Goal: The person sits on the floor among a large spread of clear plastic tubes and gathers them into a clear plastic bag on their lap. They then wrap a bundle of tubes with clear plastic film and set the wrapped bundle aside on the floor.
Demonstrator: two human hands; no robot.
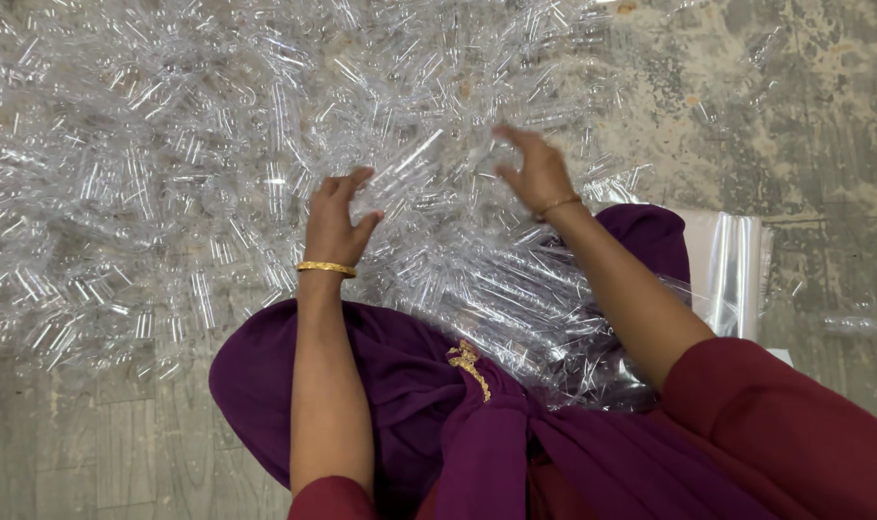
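A large heap of clear plastic tubes (197, 144) covers the floor ahead of me. My left hand (335, 220), with a gold bangle at the wrist, reaches into the heap with fingers curled around a few tubes. My right hand (535, 171), wearing a thin bangle, hovers over the pile with fingers bent and apart, touching the tubes. A clear plastic bag (535, 308) filled with tubes rests on my lap, on purple cloth (409, 385).
A worn grey concrete floor (775, 106) lies to the right, with a few stray tubes on it. A stack of folded clear plastic bags (732, 270) sits beside my right arm.
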